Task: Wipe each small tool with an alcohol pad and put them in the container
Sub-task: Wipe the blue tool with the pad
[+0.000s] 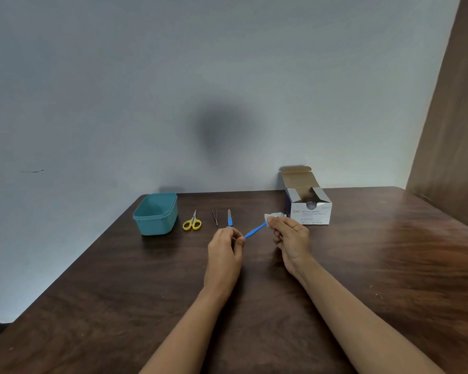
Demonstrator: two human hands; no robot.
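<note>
The blue-handled tool (255,230) is off the table, mid-frame and tilted, low end at 8 o'clock, high end at 2 o'clock. My L hand (224,252) pinches the low end of the handle btwn thumb and fingertips. My R hand (291,238) grips the white alcohol pad (271,217), which is folded round the tool's upper end. The working tip is hidden in the pad, so I can't tell what kind of tip it is. Both hands are clenched on their items, neither is free.

I read this as a wipe in progress, prob. on the first tool of four.

Going outward, at 10 o'clock from the held tool three more tools lie in a row on the table (362,265), each apart from the next:
- nearest, a short blue-handled file or blade (229,218)
- then thin metal tweezers (215,217)
- then yellow-handled scissors (192,222)

No hand or pad is near them, so I judge them unwiped.

Farther out at 9 o'clock sits the teal container (157,225), open, w/ no lid in view. What I can see of the inside shows no tool, though the near wall hides part of the floor.

At 1 o'clock, just behind my R hand, is the alcohol swab box (310,211), flap up.

Tally as I judge it:
- Dropped in so far: nothing.
- Left to do: finish this wipe, put the tool in the container, then wipe and drop in the other three.
</note>
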